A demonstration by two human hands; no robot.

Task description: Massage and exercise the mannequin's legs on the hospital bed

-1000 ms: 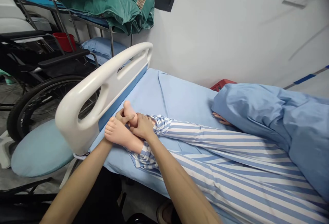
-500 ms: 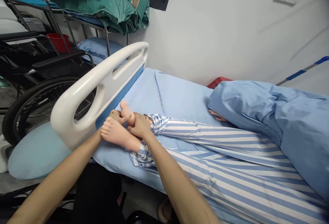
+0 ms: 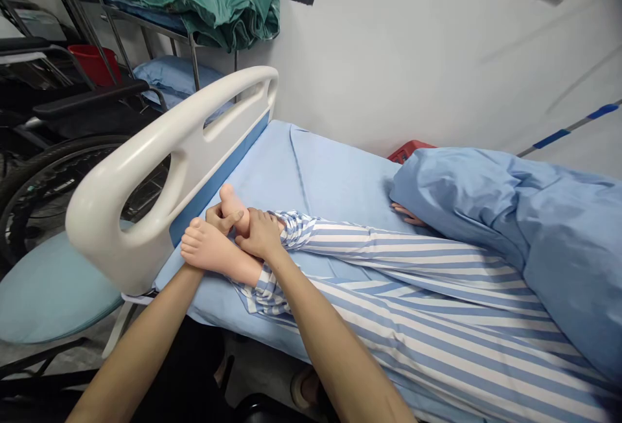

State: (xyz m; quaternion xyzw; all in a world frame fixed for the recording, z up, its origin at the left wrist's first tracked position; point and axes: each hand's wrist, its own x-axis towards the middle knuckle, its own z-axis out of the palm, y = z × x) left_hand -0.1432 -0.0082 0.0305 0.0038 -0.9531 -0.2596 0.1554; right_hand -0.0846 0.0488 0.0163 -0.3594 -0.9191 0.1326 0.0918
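Observation:
Two smooth pinkish feet, like a manikin's, lie at the foot end of the bed in rolled-up striped trousers [image 3: 389, 248]. Around the front part of the far foot [image 3: 235, 206] is my left hand [image 3: 221, 219], its thumb on the sole and its other fingers mostly hidden behind. My right hand [image 3: 261, 234] wraps over the ankle of that same foot. The near foot [image 3: 214, 249] rests on its heel side across my left forearm's line of sight, toes pointing left, and covers part of my left wrist.
A white footboard [image 3: 109, 196] stands left of the feet. Beyond it are a wheelchair [image 3: 87, 102] and a rack with green bedding [image 3: 223, 2]. A blue quilt [image 3: 466, 196] covers the upper legs, with fingers [image 3: 408, 214] showing at its edge. A pale blue round seat [image 3: 53, 293] is lower left.
The view has shifted, so the footboard and wheelchair sit further left. My left hand's thumb now lies more closely against the far foot; my right hand keeps its hold on the ankle.

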